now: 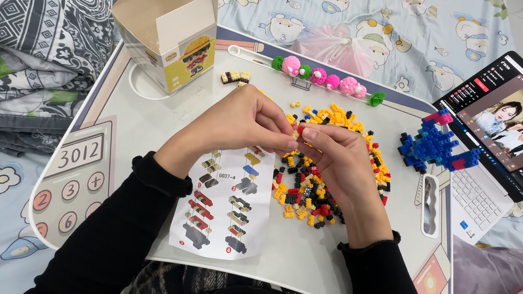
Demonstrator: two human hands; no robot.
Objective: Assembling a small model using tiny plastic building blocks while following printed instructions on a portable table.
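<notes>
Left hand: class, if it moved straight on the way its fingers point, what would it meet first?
The left hand points right, fingertips already meeting the right hand over the pile of small bricks, so that hand comes first; depth is uncertain.

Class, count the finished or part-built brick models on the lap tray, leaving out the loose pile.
3: a small brown-and-yellow model by the open box, a pink-and-green caterpillar-like row along the far edge, and a blue model at right. Hands may hide more.
</notes>
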